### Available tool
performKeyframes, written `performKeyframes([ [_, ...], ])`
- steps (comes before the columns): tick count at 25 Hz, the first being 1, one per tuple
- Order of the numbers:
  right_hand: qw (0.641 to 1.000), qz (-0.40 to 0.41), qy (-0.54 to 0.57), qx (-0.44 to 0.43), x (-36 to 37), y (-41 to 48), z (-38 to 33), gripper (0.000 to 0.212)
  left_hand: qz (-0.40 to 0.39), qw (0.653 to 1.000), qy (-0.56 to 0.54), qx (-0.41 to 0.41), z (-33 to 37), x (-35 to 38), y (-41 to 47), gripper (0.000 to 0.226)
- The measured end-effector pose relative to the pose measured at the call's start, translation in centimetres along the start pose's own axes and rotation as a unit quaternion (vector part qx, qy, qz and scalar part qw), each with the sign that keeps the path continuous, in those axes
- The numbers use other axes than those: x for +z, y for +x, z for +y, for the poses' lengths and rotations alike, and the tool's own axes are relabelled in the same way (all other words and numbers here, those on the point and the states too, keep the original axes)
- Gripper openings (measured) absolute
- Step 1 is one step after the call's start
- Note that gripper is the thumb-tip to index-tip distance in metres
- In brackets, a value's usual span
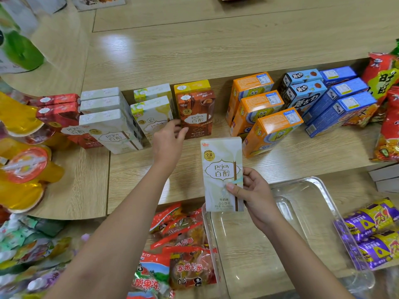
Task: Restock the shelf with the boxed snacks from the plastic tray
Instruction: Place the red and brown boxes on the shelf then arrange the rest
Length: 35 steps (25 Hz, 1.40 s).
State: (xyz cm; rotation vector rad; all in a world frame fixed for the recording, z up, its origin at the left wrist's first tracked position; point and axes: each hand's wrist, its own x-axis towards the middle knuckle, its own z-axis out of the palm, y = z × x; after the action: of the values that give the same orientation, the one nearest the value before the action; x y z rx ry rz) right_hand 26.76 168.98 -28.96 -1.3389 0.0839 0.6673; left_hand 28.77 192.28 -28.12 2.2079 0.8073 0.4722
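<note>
Seen from above, a person's two bare arms reach over a wooden shelf (216, 50) stocked with snacks. At the far left of the frame sit yellow jelly cups (23, 165) with orange lids, and below them, in the lower left corner, a blurred heap of mixed bags. Just right of the cups, red boxes (58, 113) stand in a row, touching a row of white Pejoy boxes (108, 126), then a row of pale yellow boxes (151, 108). The left hand (168, 143) is in the middle of the frame, fingers loosely spread, its fingertips touching the lower left edge of a brown Pejoy box (196, 113) standing at the front of its row; whether it grips that box cannot be told. Right of centre, the right hand (254, 190) pinches a white Pejoy box (222, 173) upright between thumb and fingers, held above the near shelf edge and the left rim of the clear plastic tray (323, 190), which lies in the lower right and appears empty. Under the arms at bottom centre lie red jelly bags (183, 244). Further right on the shelf stand orange boxes (263, 117), then blue boxes (336, 100). Red and green snack bags (386, 100) crowd the right edge, and purple packets (375, 234) sit beside the tray in the lower right.
</note>
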Motion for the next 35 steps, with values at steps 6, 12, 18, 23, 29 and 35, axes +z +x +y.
performKeyframes([
  [6, 1.000, -0.022, 0.013, -0.012, 2.0, 1.1, -1.2, 0.044, 0.002, 0.993, -0.116, 0.001, 0.2, -2.1, -1.5, 0.023],
  [12, 0.993, -0.105, 0.018, -0.044, 8.4, 3.1, -2.5, 0.051, -0.082, 0.941, -0.325, -0.045, -1.6, -7.7, -5.1, 0.024],
  [18, 0.975, -0.108, -0.153, -0.118, 15.8, 5.0, -0.9, 0.040, -0.004, 0.951, -0.304, -0.064, -5.9, -12.5, -4.8, 0.046],
  [23, 0.919, -0.055, -0.342, -0.189, 19.8, 7.4, 2.0, 0.037, 0.093, 0.964, -0.240, -0.065, -9.7, -12.5, -4.7, 0.048],
  [29, 0.907, -0.029, -0.368, -0.205, 22.0, 8.4, 3.6, 0.041, 0.139, 0.975, -0.164, -0.047, -12.0, -11.8, -3.8, 0.049],
  [35, 0.895, 0.012, -0.393, -0.210, 23.2, 9.0, 3.0, 0.037, 0.160, 0.981, -0.099, -0.044, -12.5, -11.2, -3.0, 0.053],
])
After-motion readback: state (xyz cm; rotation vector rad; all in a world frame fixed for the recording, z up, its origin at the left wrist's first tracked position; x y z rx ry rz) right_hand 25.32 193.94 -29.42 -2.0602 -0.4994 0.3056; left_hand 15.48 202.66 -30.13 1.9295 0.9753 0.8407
